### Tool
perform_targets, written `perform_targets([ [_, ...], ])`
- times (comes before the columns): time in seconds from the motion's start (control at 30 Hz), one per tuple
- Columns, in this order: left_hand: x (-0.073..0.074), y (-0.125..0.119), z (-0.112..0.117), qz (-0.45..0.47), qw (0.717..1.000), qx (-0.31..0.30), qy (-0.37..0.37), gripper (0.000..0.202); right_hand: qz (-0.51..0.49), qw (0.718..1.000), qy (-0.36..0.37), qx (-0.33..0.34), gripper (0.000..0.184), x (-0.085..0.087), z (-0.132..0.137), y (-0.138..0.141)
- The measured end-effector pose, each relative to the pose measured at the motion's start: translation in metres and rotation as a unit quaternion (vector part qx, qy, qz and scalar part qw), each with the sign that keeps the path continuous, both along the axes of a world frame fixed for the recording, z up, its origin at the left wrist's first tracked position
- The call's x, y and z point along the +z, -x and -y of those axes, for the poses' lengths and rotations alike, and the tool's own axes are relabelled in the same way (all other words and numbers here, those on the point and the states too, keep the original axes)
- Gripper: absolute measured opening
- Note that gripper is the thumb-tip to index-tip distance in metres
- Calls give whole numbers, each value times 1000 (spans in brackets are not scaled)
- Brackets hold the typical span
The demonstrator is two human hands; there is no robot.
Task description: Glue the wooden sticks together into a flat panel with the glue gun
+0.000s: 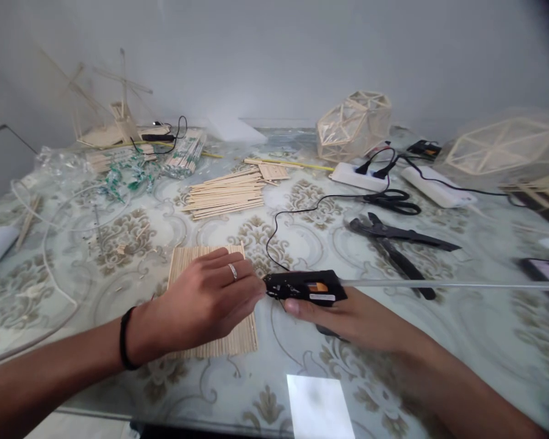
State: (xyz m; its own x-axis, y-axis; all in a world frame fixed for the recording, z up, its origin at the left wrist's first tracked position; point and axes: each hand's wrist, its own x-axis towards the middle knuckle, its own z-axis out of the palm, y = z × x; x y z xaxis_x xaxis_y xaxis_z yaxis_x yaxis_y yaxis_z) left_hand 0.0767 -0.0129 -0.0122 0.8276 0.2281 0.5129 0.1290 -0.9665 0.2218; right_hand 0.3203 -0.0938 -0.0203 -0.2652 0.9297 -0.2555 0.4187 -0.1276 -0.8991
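Note:
My right hand [336,314] is wrapped round a black hot glue gun [302,286], its nozzle pointing left. A long translucent glue stick [421,283] juts from the back of the gun. My left hand [219,292], with a ring on one finger, is closed right at the nozzle; whatever its fingertips pinch is hidden. Beneath that hand lies a flat panel of thin wooden sticks [238,344] set side by side, partly covered by the hand and wrist.
Behind the panel is a pile of loose sticks [229,194]. To the right lie black pincers [400,238], scissors [398,201] and a white power strip [359,175], which the gun's cord reaches. Stick frameworks [354,125] stand at the back. Plastic-wrapped bundles [183,152] lie left.

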Motion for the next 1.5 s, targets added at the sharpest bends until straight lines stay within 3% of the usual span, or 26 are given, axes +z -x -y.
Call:
perform_targets([
  [0.1,11,-2,-9,6,1000,22,-11,12,11,1000,-3,-11,53,-3,-1,-2],
  [0.2,28,9,-34,25,991,135,7,10,50,998,-5,-24,53,-10,-1,-6],
  [0.23,31,17,-44,23,981,187,42,9,73,997,-11,-33,55,-13,0,-7],
  [0.3,33,36,-62,36,947,284,144,27,113,991,-32,-62,60,-17,0,-8],
  [0.37,25,54,-73,70,912,322,245,36,122,987,-65,-77,61,-20,-2,-8],
  [0.43,11,66,-75,71,908,309,274,24,103,989,-90,-52,54,-21,-4,-7],
  [0.53,-6,63,-63,12,930,224,292,28,79,992,-92,26,40,-21,-10,-4],
  [0.63,-17,43,-49,-78,973,72,207,31,79,991,-78,76,35,-23,-15,-2],
  [0.77,-32,22,-43,-119,983,-4,140,34,80,986,-84,118,35,-24,-22,-3],
  [0.87,-44,19,-42,-117,985,-21,127,32,96,981,-73,152,32,-22,-28,-5],
  [1.03,-56,24,-39,-104,989,2,109,37,89,977,-78,177,31,-22,-34,-2],
  [1.5,-55,24,-35,-116,986,10,120,38,36,969,-138,203,18,-25,-27,0],
])
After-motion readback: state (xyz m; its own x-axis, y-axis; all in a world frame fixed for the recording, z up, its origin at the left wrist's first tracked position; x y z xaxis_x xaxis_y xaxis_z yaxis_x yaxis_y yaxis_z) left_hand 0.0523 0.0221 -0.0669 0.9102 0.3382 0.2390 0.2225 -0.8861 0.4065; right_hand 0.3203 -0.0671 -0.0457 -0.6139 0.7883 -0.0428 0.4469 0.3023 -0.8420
